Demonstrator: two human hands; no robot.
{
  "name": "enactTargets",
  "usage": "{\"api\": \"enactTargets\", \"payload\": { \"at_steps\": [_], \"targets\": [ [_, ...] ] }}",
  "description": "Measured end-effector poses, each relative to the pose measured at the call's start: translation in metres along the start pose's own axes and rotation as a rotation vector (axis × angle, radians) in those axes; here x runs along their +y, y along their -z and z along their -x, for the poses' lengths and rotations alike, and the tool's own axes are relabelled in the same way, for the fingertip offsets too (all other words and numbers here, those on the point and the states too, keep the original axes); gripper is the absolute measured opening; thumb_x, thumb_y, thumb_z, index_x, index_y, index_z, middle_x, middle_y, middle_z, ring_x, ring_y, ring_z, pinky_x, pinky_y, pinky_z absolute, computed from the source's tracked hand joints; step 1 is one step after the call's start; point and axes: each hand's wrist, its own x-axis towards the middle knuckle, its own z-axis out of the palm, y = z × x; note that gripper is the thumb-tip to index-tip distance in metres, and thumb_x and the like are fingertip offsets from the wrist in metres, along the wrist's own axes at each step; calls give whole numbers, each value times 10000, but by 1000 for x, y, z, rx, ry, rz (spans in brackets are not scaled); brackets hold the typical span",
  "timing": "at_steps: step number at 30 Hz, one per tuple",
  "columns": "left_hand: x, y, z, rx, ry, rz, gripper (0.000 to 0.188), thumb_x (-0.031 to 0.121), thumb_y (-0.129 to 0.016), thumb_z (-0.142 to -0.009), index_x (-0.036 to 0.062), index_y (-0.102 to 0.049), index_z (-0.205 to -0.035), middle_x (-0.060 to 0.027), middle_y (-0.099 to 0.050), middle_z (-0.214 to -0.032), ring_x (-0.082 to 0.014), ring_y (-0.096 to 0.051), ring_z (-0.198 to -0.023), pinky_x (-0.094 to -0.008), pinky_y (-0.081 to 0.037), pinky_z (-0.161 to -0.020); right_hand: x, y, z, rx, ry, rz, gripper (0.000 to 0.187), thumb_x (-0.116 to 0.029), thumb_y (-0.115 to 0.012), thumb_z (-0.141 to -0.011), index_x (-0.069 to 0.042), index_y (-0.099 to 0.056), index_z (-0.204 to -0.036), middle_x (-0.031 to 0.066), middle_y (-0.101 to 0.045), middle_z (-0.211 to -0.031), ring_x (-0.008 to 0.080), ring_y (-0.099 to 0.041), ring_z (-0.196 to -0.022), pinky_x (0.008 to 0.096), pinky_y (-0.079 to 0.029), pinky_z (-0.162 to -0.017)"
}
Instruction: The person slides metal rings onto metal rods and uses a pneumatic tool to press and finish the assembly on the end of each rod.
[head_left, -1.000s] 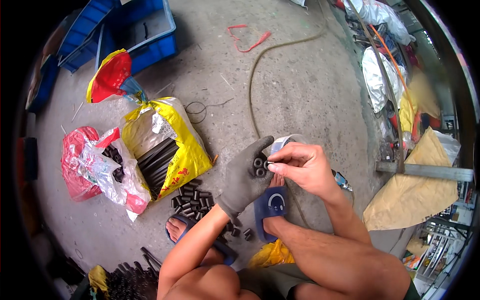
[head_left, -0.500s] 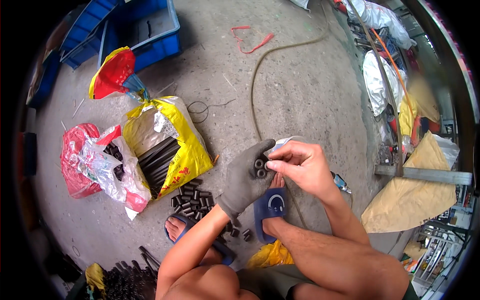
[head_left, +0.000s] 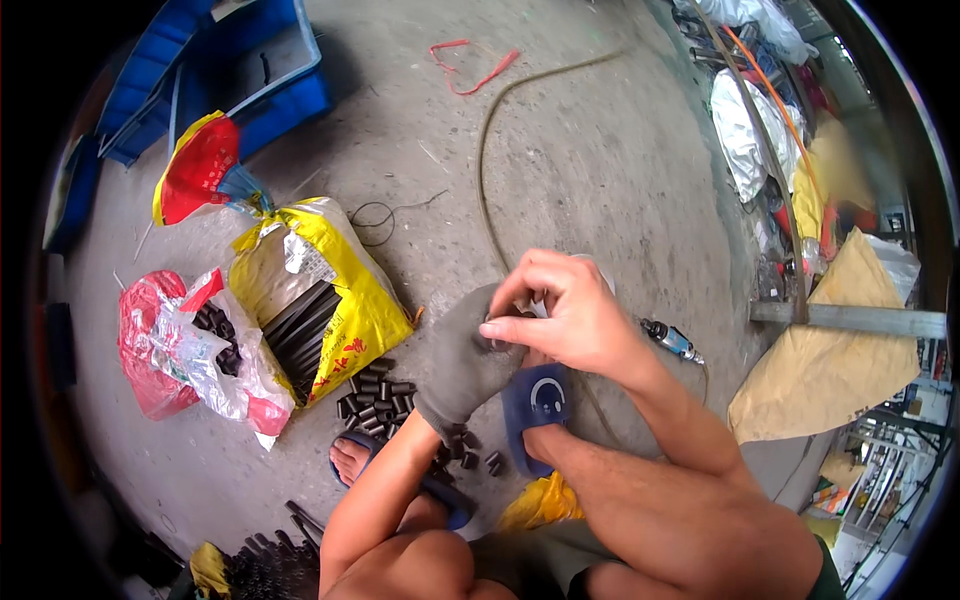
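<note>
Through the head camera I look down on a grey concrete floor (head_left: 600, 160). At the upper left I have an open blue plastic crate (head_left: 285, 110); at the right, a large tan sheet (head_left: 800, 390) crossed by a grey metal bar (head_left: 870, 321). Left of the hands sits a torn yellow and white sack (head_left: 375, 318) with long black rods (head_left: 303, 335) inside, and beside it a red and clear plastic bag (head_left: 150, 345) that holds dark pieces. A thin brownish hose (head_left: 484, 160) curves along the floor toward the hands. The left hand (head_left: 465, 360), in a grey glove, and the bare right hand (head_left: 570, 312) meet above a navy slipper (head_left: 517, 425) on the right foot. Partly behind the left wrist I see a loose heap of short black tubes (head_left: 372, 405); right of the right hand lies a blue and black hand tool (head_left: 674, 343). The gloved fingers are curled closed around a short black tube, its ring-shaped end (head_left: 497, 346) just showing beneath the right thumb. The right thumb and forefinger reach against the glove, tips near each other; I cannot tell whether they pinch anything.
</note>
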Motion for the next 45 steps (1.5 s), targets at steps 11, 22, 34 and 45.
{"api": "enactTargets", "payload": {
  "at_steps": [11, 22, 34, 45],
  "targets": [
    [-1, 34, -7, 602, 216, 223, 121, 79, -690, -957, 48, -604, -877, -33, -597, -697, -146, -569, -601, -312, -476, -575, 122, -30, -23, 67, 50, 392, 262, -144, -774, -875, -23, -708, -1098, 137, -730, -965, 282, -723, -829, 400, -595, -741],
    [55, 64, 3, 385, -218, -497, 231, -189, -516, -692, 23, -470, -771, -87, -474, -708, -225, -527, -618, -338, -464, -573, 172, -139, -3, -166, 249, 470, 320, -263, -841, -806, -42, -671, -963, 164, -689, -955, 393, -718, -877, 483, -591, -765],
    [33, 21, 2, 498, 105, 113, 158, 111, -710, -980, 52, -604, -878, -36, -660, -734, -81, -572, -581, -245, -466, -536, 130, -102, 25, -10, 107, 372, 184, -150, -771, -781, -31, -707, -905, 168, -711, -805, 331, -727, -754, 436, -569, -682],
    [-17, 9, 11, 140, -89, -42, 319, 248, -853, -776, 42, -662, -927, -42, -670, -800, -127, -603, -726, -307, -524, -674, -5, -20, 30, 252, 671, 399, 217, -34, -854, -751, -56, -801, -960, 45, -700, -856, 209, -652, -724, 320, -530, -622]
  ]
}}
